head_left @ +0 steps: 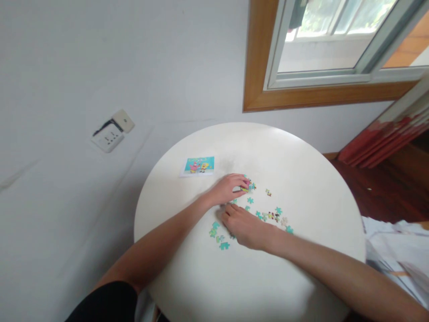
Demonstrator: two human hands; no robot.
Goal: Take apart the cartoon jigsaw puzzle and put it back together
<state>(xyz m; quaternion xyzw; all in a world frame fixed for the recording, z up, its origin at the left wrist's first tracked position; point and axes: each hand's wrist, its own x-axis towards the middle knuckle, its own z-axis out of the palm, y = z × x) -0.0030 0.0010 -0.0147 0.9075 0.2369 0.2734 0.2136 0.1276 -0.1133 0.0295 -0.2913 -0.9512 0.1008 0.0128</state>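
Note:
My left hand [230,188] reaches over the white table, its fingers and thumb curved around a small joined cluster of jigsaw puzzle pieces [250,185] in pink, yellow and turquoise. Just below it, my right hand [244,226] rests low over the table with the fingers curled in. Whatever its fingertips pinch is hidden. Loose turquoise puzzle pieces [224,246] lie to the left of the right hand, partly covered by it. More pieces [271,215] trail off on its far side, some with yellow and dark print. A small multicoloured piece [268,192] sits apart to the right.
A picture card [200,165] with cartoon figures lies at the table's back left. The round white table [301,165] stands near a wall with sockets [107,137] and a wood-framed window [258,100]. White papers [395,250] and a red curtain [375,138] are at right.

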